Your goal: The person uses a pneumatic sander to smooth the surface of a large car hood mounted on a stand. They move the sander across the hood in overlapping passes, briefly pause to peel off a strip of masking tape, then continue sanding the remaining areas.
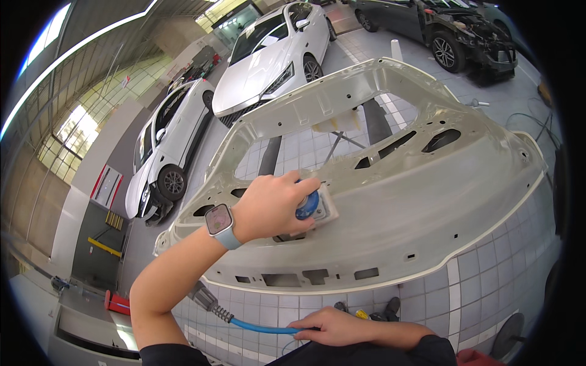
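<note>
My left hand (pixel 271 204), with a watch (pixel 218 219) on its wrist, grips the blue round top of a sander (pixel 307 206). The sander's pale pad rests on a grey-beige car tailgate panel (pixel 415 201), left of its middle. Below the panel's near edge, the fingers of my right hand (pixel 336 326) are closed round a blue hose (pixel 259 329). This hose runs left to a grey ribbed connector (pixel 210 303) under my left forearm. The underside of the sander is hidden.
Beneath the panel, part of a stand (pixel 345 139) shows through its window opening. White cars (pixel 268 58) are parked beyond it, and a dark car (pixel 448 36) with an exposed front stands far right. A grey cabinet (pixel 91 326) is at lower left; cables (pixel 537 125) lie at right.
</note>
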### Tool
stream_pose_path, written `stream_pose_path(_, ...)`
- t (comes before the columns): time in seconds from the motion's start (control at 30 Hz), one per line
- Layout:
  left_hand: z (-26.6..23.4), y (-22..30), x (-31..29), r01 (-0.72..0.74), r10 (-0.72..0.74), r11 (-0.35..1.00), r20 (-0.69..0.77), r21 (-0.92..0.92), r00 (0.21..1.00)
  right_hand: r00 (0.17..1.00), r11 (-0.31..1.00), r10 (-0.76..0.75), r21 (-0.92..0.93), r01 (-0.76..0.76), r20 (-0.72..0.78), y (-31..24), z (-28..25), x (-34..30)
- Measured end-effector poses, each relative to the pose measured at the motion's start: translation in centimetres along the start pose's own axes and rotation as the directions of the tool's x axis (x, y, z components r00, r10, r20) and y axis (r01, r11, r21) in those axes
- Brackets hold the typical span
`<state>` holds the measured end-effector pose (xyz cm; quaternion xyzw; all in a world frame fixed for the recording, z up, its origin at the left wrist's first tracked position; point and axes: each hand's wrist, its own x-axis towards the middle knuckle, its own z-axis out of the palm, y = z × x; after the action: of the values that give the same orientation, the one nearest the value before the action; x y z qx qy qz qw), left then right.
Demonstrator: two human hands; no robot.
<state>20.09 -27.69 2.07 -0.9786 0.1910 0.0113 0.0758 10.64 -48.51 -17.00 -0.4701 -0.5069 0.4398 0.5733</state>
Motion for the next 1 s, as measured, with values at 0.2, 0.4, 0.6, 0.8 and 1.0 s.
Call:
stream_pose_path(0.2,1.3,-4.2,-4.6,-0.019,0.019,1.0,-0.017,0.02,1.0,0.991,0.996,-0.054,-0.073,0.044,-0.126,1.4,3.1,4.6)
stream_pose_path(0.4,2.8,-9.5,-9.6,-0.131,0.129,0.991,-0.122,-0.01,0.984,0.982,0.992,-0.042,-0.123,0.02,-0.184,3.3,8.1,11.8)
stream_pose_path(0.6,2.9,-12.8,-13.2,-0.185,0.184,0.983,-0.107,0.004,0.977,0.948,0.978,-0.135,-0.19,0.081,-0.288,4.7,10.8,16.8)
stream_pose_path(0.8,3.3,-13.9,-11.2,-0.24,0.228,0.968,-0.141,-0.077,0.964,0.94,0.978,-0.113,-0.202,0.048,-0.323,4.2,12.3,18.3)
stream_pose_path(1.0,3.3,-9.7,-5.8,-0.308,0.291,0.949,-0.192,-0.064,0.937,0.909,0.979,-0.06,-0.203,-0.028,-0.412,3.5,12.0,15.2)
